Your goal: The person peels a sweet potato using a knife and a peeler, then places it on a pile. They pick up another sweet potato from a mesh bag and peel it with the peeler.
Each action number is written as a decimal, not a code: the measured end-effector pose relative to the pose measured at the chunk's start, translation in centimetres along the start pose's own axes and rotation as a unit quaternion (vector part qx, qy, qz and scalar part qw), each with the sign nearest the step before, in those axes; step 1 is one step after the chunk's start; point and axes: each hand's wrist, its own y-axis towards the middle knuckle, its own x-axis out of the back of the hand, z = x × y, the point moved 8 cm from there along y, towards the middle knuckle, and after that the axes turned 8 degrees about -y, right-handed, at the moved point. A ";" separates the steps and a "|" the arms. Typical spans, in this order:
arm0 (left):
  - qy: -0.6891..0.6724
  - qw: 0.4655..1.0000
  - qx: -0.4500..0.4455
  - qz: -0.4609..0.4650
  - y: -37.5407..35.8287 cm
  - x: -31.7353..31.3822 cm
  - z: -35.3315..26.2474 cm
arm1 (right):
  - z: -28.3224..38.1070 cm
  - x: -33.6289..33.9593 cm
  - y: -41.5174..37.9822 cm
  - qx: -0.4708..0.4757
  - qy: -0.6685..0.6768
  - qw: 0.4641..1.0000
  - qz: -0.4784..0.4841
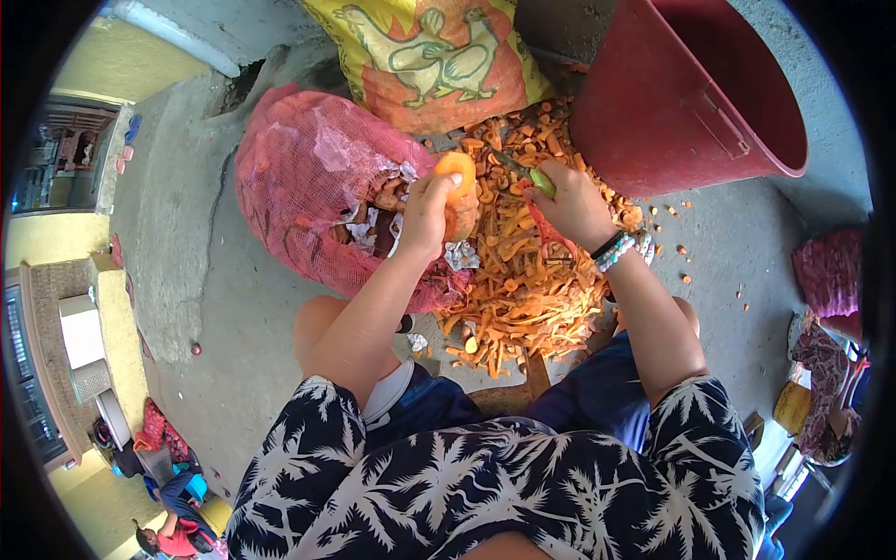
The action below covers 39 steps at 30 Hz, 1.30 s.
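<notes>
My left hand [425, 215] grips a thick carrot [461, 220], whose bright orange end points away from me with my thumb on it. In my right hand [574, 205] is a knife with a green handle [542, 182]; its dark blade [510, 164] points toward the carrot without touching it. A red peeler [546, 231] hangs below the same hand, seemingly tucked in its fingers. Under both hands lies a heap of orange peelings and cut ends [532, 303]. Left of the carrot, a pink mesh sack [303, 187] lies torn, with unpeeled carrots and paper scraps showing inside.
A large red bucket [644, 112] stands tilted in view at the upper right. Behind the heap sits a yellow and orange printed sack [420, 65]. Small scraps dot the concrete floor [714, 252]. Other people [177, 532] are at the lower left and right edge.
</notes>
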 end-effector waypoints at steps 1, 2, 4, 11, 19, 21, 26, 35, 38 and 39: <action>-0.001 1.000 0.003 -0.006 0.0 0.0 0.1 | 0.0 0.0 0.0 -0.002 -0.003 1.000 0.008; -0.001 1.000 0.006 -0.011 0.0 0.0 0.1 | 0.1 0.0 -0.1 -0.004 -0.006 1.000 0.016; -0.038 0.997 0.048 -0.036 -0.2 -0.3 0.1 | -0.4 0.0 -0.1 -0.015 -0.010 1.000 0.016; 0.106 0.992 0.025 0.064 -0.6 -2.0 0.2 | 0.9 0.6 -0.5 -0.008 -0.019 0.997 0.076; 0.160 0.985 0.009 0.066 -0.4 -2.6 1.3 | 2.1 -1.3 -1.2 0.063 -0.070 0.994 0.047; 0.176 0.982 0.006 0.062 -0.6 -2.6 1.2 | 1.8 -1.3 -1.2 0.038 -0.082 0.994 0.060; 0.254 0.962 0.025 0.102 -0.9 -3.2 1.5 | 0.7 -2.5 -0.6 0.022 -0.085 0.995 0.048; 0.266 0.952 0.060 0.138 -3.5 -3.7 2.6 | -11.6 -6.4 0.5 -0.204 -0.271 0.919 0.201; 0.173 0.976 0.045 0.124 -3.4 -2.1 1.2 | -11.4 -3.8 0.2 -0.197 -0.292 0.920 0.172; 0.167 0.975 0.038 0.141 -3.5 -2.2 0.7 | -11.4 -2.9 0.1 -0.201 -0.299 0.919 0.162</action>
